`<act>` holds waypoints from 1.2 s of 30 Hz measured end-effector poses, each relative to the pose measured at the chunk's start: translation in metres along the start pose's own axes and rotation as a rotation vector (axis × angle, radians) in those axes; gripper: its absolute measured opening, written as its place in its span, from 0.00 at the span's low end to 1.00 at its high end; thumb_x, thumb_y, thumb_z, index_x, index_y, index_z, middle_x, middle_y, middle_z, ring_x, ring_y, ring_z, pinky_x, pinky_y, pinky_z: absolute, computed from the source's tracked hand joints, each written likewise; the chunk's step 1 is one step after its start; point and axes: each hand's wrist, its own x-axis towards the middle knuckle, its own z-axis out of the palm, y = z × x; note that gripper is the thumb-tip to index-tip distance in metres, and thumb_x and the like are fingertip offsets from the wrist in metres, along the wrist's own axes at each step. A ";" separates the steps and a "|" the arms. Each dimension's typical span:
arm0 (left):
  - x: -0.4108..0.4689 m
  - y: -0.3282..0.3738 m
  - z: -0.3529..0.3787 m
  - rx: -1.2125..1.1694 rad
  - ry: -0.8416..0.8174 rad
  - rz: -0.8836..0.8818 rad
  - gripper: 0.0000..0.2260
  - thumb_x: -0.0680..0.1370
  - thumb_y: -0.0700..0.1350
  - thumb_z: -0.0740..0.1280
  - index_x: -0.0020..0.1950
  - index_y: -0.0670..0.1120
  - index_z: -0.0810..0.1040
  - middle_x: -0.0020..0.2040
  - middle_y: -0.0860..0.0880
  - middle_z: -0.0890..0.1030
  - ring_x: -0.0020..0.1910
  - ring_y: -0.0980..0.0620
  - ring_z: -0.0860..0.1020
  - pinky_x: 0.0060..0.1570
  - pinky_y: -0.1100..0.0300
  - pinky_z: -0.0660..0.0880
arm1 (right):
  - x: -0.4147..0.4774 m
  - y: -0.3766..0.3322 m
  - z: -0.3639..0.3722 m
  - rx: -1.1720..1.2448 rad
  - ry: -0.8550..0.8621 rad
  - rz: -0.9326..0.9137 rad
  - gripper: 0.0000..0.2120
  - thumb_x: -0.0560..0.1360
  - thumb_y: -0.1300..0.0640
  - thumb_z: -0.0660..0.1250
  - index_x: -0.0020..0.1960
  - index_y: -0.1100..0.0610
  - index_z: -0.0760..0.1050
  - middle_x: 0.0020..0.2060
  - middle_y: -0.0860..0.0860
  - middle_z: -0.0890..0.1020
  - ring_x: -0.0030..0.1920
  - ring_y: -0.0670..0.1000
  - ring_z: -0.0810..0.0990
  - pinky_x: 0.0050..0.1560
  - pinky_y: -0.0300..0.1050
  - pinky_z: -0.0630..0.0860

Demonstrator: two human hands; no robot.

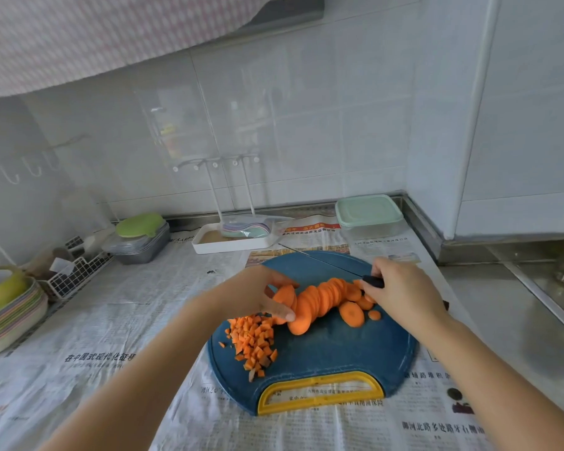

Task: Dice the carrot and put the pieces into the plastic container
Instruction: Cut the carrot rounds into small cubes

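One round cutting board [323, 353], dark blue matte plastic with a yellow D-shaped handle, sits lower centre of the frame on crinkled newspaper [111, 336]. On it, mid-frame, is one fanned row of carrot slices [323, 297], thin smooth orange discs leaning on each other; two loose discs lie flat just right of the row, one large, one small. One heap of diced carrot [253, 340], small rough cubes too many to count, is on the board's left side.

The left hand [258, 294] has its fingers curled over the row's left end, thumb underneath, pinching the slices. The right hand [401, 288] is clenched round the dark handle of one knife [323, 260]; the thin blade runs toward the upper left across the board's far edge.

One plastic container [368, 219], clear, square with rounded corners, pale mint lid on, sits right of centre near the wall corner, well apart from the carrot.

Left edge: a stack of pastel bowls [10, 317] and one white wire basket [75, 275]. Centre back: one white rectangular tray [232, 244].
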 end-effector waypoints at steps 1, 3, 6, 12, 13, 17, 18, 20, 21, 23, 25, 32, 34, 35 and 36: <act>-0.001 0.001 0.001 0.021 0.006 -0.001 0.30 0.69 0.57 0.74 0.69 0.55 0.71 0.65 0.57 0.76 0.56 0.59 0.74 0.54 0.67 0.68 | 0.000 0.000 0.001 0.005 -0.006 0.001 0.11 0.76 0.48 0.66 0.41 0.52 0.68 0.35 0.48 0.76 0.37 0.49 0.74 0.29 0.40 0.63; -0.004 0.004 0.002 0.057 0.017 -0.013 0.32 0.69 0.57 0.74 0.71 0.54 0.69 0.66 0.56 0.74 0.59 0.59 0.73 0.55 0.67 0.67 | 0.002 -0.001 0.002 0.009 -0.024 0.008 0.10 0.77 0.49 0.65 0.41 0.52 0.68 0.33 0.47 0.75 0.36 0.48 0.74 0.28 0.39 0.62; -0.009 0.007 0.005 0.079 0.030 -0.031 0.34 0.68 0.56 0.75 0.71 0.54 0.69 0.66 0.55 0.74 0.60 0.57 0.74 0.55 0.67 0.68 | 0.003 -0.003 0.002 0.001 -0.032 0.018 0.09 0.78 0.50 0.64 0.42 0.53 0.69 0.31 0.45 0.72 0.31 0.45 0.72 0.27 0.38 0.60; -0.018 0.021 0.016 0.045 0.195 -0.025 0.30 0.70 0.55 0.73 0.70 0.54 0.69 0.66 0.55 0.74 0.61 0.57 0.72 0.54 0.67 0.66 | 0.000 -0.004 0.000 -0.002 -0.041 0.020 0.09 0.78 0.50 0.63 0.42 0.53 0.69 0.29 0.44 0.71 0.27 0.41 0.69 0.26 0.36 0.58; -0.018 0.023 0.018 0.026 0.198 -0.025 0.30 0.71 0.54 0.73 0.71 0.54 0.69 0.66 0.54 0.74 0.62 0.56 0.71 0.55 0.67 0.66 | 0.001 -0.004 0.000 -0.005 -0.040 0.021 0.09 0.78 0.50 0.63 0.42 0.53 0.69 0.29 0.44 0.71 0.27 0.41 0.69 0.26 0.36 0.58; -0.016 0.036 0.033 0.111 0.147 -0.043 0.32 0.73 0.55 0.71 0.74 0.54 0.63 0.70 0.50 0.70 0.69 0.49 0.67 0.64 0.59 0.65 | 0.001 -0.004 0.002 0.003 -0.036 0.017 0.09 0.78 0.51 0.64 0.42 0.52 0.68 0.30 0.44 0.71 0.29 0.42 0.69 0.26 0.37 0.58; -0.015 0.039 0.035 0.147 0.122 -0.064 0.34 0.73 0.55 0.71 0.75 0.54 0.60 0.72 0.49 0.68 0.70 0.48 0.66 0.65 0.57 0.64 | 0.001 -0.003 0.002 0.004 -0.034 0.015 0.09 0.78 0.51 0.64 0.42 0.53 0.68 0.30 0.44 0.71 0.29 0.43 0.70 0.26 0.38 0.58; -0.012 0.043 0.039 0.218 0.073 -0.101 0.38 0.72 0.55 0.72 0.77 0.54 0.55 0.73 0.47 0.65 0.71 0.47 0.64 0.66 0.56 0.63 | 0.001 -0.003 0.003 0.000 -0.027 0.009 0.09 0.78 0.51 0.64 0.42 0.53 0.68 0.31 0.45 0.71 0.31 0.46 0.72 0.26 0.38 0.59; -0.011 0.044 0.039 0.256 0.057 -0.113 0.40 0.72 0.55 0.73 0.77 0.54 0.54 0.73 0.47 0.65 0.71 0.46 0.64 0.66 0.56 0.63 | 0.001 -0.003 0.003 0.003 -0.026 0.006 0.09 0.78 0.51 0.64 0.42 0.53 0.68 0.31 0.45 0.72 0.32 0.47 0.73 0.26 0.38 0.60; -0.010 0.045 0.039 0.284 0.068 -0.117 0.40 0.71 0.55 0.73 0.77 0.54 0.55 0.72 0.47 0.67 0.70 0.46 0.65 0.65 0.56 0.64 | 0.001 -0.003 0.004 0.012 -0.027 0.002 0.09 0.78 0.51 0.64 0.42 0.53 0.69 0.31 0.46 0.72 0.32 0.47 0.73 0.26 0.38 0.60; -0.010 0.043 0.038 0.258 0.127 -0.109 0.36 0.72 0.54 0.72 0.76 0.53 0.59 0.70 0.47 0.70 0.68 0.47 0.68 0.64 0.57 0.65 | 0.001 -0.004 0.003 0.009 -0.028 -0.001 0.09 0.78 0.51 0.64 0.42 0.53 0.69 0.31 0.46 0.73 0.33 0.47 0.74 0.26 0.38 0.61; -0.011 0.037 0.043 0.133 0.278 -0.139 0.33 0.72 0.54 0.72 0.74 0.51 0.64 0.67 0.49 0.73 0.66 0.50 0.71 0.62 0.60 0.68 | 0.002 -0.003 0.004 0.005 -0.014 -0.013 0.08 0.78 0.52 0.64 0.43 0.53 0.69 0.35 0.49 0.75 0.37 0.50 0.76 0.28 0.39 0.62; -0.012 0.037 0.045 0.120 0.300 -0.156 0.32 0.72 0.54 0.72 0.73 0.51 0.64 0.66 0.49 0.74 0.65 0.49 0.71 0.61 0.59 0.69 | 0.002 -0.002 0.004 0.005 -0.010 -0.013 0.08 0.78 0.52 0.64 0.43 0.53 0.69 0.35 0.49 0.75 0.36 0.50 0.75 0.28 0.39 0.62; -0.012 0.037 0.045 0.118 0.307 -0.165 0.32 0.72 0.54 0.72 0.73 0.51 0.64 0.66 0.49 0.74 0.64 0.49 0.71 0.61 0.59 0.69 | 0.002 -0.002 0.005 0.003 -0.006 -0.015 0.08 0.78 0.52 0.64 0.42 0.53 0.69 0.35 0.49 0.75 0.36 0.50 0.75 0.28 0.39 0.62; -0.012 0.037 0.045 0.112 0.312 -0.172 0.33 0.72 0.54 0.72 0.73 0.51 0.64 0.66 0.48 0.74 0.65 0.49 0.71 0.61 0.59 0.69 | 0.002 -0.002 0.005 0.002 -0.002 -0.017 0.08 0.78 0.52 0.64 0.42 0.53 0.68 0.35 0.49 0.75 0.36 0.50 0.75 0.28 0.38 0.62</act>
